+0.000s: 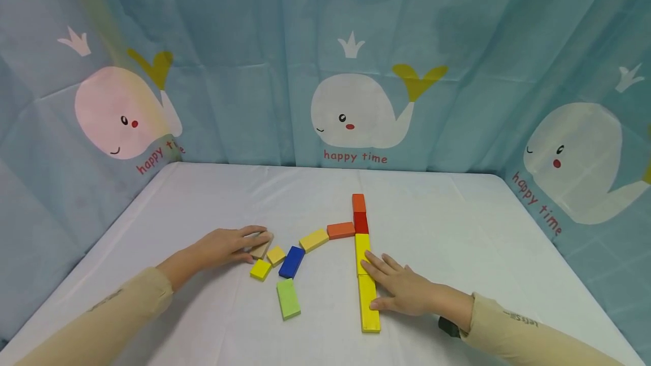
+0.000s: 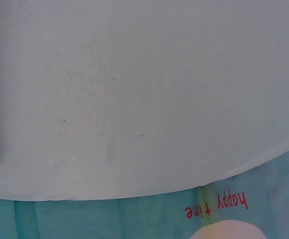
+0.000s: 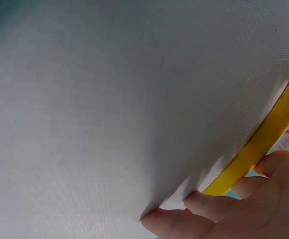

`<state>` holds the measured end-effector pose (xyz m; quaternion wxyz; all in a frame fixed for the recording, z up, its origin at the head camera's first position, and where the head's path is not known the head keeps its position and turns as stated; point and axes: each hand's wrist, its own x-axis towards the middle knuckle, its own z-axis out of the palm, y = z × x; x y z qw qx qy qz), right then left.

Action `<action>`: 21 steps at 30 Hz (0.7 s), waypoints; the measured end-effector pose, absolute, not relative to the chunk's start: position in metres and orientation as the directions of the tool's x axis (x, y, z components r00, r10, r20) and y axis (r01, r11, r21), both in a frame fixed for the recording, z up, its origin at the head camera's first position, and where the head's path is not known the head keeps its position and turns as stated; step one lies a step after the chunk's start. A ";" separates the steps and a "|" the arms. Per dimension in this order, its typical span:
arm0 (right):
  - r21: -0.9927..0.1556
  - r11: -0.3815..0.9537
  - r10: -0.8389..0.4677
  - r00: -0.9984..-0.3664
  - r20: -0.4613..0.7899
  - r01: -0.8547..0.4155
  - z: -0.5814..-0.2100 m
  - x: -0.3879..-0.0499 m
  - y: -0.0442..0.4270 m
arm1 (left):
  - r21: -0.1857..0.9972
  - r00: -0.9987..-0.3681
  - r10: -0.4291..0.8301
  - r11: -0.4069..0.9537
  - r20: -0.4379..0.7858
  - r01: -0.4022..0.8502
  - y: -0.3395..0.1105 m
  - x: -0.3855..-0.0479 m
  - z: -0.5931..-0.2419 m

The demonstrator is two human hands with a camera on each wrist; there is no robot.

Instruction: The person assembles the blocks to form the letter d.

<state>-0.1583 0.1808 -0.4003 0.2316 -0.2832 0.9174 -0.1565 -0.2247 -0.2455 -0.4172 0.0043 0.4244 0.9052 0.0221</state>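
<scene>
Left hand [image 1: 234, 246]: fingers and thumb holding wooden block [image 1: 261, 249], nearer desk's [image 1: 458, 230] left edge | right hand [image 1: 404, 290]: fingers spread, touching yellow blocks [image 1: 370, 318] | I'd slide it flat, sparing the small pale block [image 1: 276, 256]

- I count eleven blocks [image 1: 288, 299], lower middle of the frame
- Two orange blocks [image 1: 359, 202]
- One red block [image 1: 360, 222]
- Two long yellow blocks [image 1: 369, 321]
- Two small yellow squares [image 1: 260, 270]
- One pale yellow oblong [image 1: 314, 240]
- One blue block [image 1: 291, 262]
- One green block
- One wooden block [image 1: 261, 248]
- My two hands [image 1: 231, 247] [image 1: 404, 291]
- Three printed whales [image 1: 356, 109], left, middle, right
</scene>
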 end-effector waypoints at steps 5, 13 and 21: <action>-0.419 0.785 -0.600 -0.728 -0.332 -0.456 -0.400 -0.158 0.180 | 0.039 -0.666 0.744 0.665 0.055 0.746 -0.250 -0.217 -0.413; -0.418 0.787 -0.597 -0.730 -0.333 -0.453 -0.402 -0.158 0.182 | 0.023 -0.582 0.797 0.587 0.164 0.810 -0.245 -0.193 -0.401; -0.412 0.785 -0.602 -0.728 -0.327 -0.463 -0.401 -0.158 0.182 | -0.017 -0.475 0.848 0.492 0.237 0.870 -0.221 -0.168 -0.405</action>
